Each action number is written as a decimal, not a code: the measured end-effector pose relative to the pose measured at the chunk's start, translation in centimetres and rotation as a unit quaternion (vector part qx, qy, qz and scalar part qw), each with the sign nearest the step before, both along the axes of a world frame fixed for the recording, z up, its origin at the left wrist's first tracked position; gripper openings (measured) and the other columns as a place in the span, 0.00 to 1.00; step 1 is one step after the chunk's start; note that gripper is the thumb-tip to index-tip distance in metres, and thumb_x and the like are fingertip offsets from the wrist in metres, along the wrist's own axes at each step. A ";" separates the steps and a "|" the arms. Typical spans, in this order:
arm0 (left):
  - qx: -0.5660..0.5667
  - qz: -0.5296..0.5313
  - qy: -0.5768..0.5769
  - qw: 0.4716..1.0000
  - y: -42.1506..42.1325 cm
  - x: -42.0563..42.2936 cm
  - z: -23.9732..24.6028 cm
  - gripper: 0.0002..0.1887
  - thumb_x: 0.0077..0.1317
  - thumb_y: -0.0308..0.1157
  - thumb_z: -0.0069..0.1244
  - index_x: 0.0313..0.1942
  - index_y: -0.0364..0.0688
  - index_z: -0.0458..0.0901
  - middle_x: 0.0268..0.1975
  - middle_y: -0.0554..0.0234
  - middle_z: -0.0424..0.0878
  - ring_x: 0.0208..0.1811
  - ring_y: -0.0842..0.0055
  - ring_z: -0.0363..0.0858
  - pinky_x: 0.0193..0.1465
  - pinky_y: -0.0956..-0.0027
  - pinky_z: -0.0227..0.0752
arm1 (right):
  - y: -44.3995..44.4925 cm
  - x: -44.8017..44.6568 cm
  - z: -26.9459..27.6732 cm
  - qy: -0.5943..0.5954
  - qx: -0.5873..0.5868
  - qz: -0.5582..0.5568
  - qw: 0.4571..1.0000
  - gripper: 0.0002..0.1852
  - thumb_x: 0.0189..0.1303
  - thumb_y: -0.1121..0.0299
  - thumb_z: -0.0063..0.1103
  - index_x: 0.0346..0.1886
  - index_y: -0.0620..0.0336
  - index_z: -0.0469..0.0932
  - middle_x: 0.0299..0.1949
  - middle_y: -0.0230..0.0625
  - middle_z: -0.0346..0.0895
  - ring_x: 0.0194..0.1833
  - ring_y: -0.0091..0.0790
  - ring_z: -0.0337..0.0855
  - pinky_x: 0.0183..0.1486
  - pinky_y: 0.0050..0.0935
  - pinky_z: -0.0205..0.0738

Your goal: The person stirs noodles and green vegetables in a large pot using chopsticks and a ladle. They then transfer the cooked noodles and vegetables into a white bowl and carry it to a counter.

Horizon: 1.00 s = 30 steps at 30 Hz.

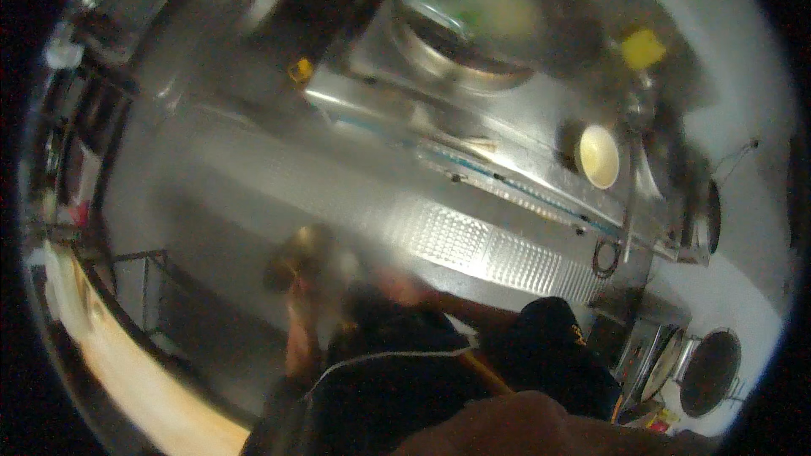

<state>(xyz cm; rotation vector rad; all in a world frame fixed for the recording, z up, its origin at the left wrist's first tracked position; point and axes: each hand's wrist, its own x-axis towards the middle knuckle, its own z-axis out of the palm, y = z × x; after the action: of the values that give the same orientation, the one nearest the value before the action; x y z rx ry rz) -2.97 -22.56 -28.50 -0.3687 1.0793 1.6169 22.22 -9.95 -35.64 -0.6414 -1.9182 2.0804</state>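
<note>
My left hand [303, 291] is raised in front of my body, blurred. It grips a rounded, brownish metallic object [310, 240], too smeared to name more closely. Off to its right, my right hand [402, 285] is held before my dark clothing [393, 380], its forearm bent across from the right. Blur hides its fingers, and I cannot tell whether it holds anything. Ahead, a large wok [469, 69] sits in a stainless steel range [532, 107], partly veiled by steam.
A cream bowl [599, 157] rests on the range's right part, below a yellow item [643, 49]. A dimpled metal strip [469, 244] runs along the range's foot. A light wooden surface [146, 386] lies at lower left. Round dark pans [709, 373] are at right.
</note>
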 end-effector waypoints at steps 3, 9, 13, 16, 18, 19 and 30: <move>0.053 0.015 -0.021 0.998 1.0 -1.4 1.4 0.14 0.68 0.38 0.35 0.27 0.43 0.72 0.25 0.66 0.73 0.27 0.77 0.72 0.33 0.71 0.68 | -2.8 -2.5 5.4 -0.026 -0.031 0.034 0.999 0.22 0.61 0.75 0.47 0.60 0.59 0.60 0.46 0.40 0.72 0.42 0.27 0.75 0.45 0.24 0.70; 0.186 0.075 -0.304 0.931 2.0 -5.1 -0.2 0.13 0.66 0.37 0.35 0.26 0.43 0.71 0.23 0.66 0.71 0.28 0.73 0.72 0.33 0.67 0.68 | -1.3 -8.2 15.6 0.012 0.014 0.019 1.000 0.28 0.59 0.73 0.51 0.64 0.57 0.56 0.45 0.39 0.74 0.42 0.26 0.75 0.45 0.25 0.71; 0.097 0.039 0.041 0.994 2.8 -6.1 0.9 0.14 0.66 0.38 0.35 0.26 0.42 0.70 0.23 0.66 0.71 0.28 0.72 0.72 0.32 0.67 0.67 | -0.6 -11.9 21.0 -0.038 0.078 0.101 0.991 0.34 0.57 0.73 0.55 0.66 0.56 0.52 0.48 0.39 0.73 0.42 0.25 0.75 0.47 0.26 0.70; 0.129 0.065 -0.028 0.989 3.0 -6.9 2.7 0.14 0.66 0.39 0.34 0.26 0.42 0.70 0.23 0.66 0.71 0.29 0.73 0.71 0.33 0.68 0.67 | -1.9 -13.2 24.4 -0.054 0.057 0.075 0.994 0.34 0.55 0.73 0.57 0.65 0.58 0.55 0.50 0.38 0.72 0.45 0.26 0.75 0.49 0.26 0.68; 0.187 0.080 -0.232 0.951 3.1 -7.6 3.4 0.14 0.66 0.39 0.35 0.26 0.42 0.70 0.23 0.66 0.71 0.29 0.73 0.71 0.33 0.68 0.66 | -2.5 -14.6 25.1 -0.009 0.132 0.059 0.989 0.32 0.55 0.72 0.59 0.64 0.59 0.58 0.49 0.38 0.72 0.46 0.27 0.74 0.50 0.25 0.68; 0.187 0.081 -0.241 0.949 2.9 -7.8 3.6 0.14 0.66 0.39 0.36 0.26 0.42 0.70 0.23 0.66 0.71 0.29 0.73 0.70 0.33 0.68 0.66 | -2.8 -15.2 25.1 0.013 0.166 0.053 0.985 0.31 0.55 0.71 0.59 0.63 0.60 0.59 0.49 0.38 0.73 0.47 0.27 0.74 0.50 0.25 0.67; 0.125 0.125 -0.260 0.949 0.7 -5.9 -2.2 0.08 0.63 0.35 0.44 0.27 0.43 0.70 0.23 0.67 0.72 0.26 0.74 0.72 0.32 0.70 0.67 | -4.0 -14.9 17.2 -0.163 0.173 0.094 0.967 0.29 0.58 0.70 0.56 0.63 0.58 0.59 0.48 0.38 0.72 0.39 0.29 0.74 0.43 0.25 0.68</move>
<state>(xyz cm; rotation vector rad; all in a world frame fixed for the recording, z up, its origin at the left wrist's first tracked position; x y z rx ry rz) -8.82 -21.88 -30.68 -0.7364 0.4335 1.7186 7.33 -14.00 -18.45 -0.7829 -2.5391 1.7496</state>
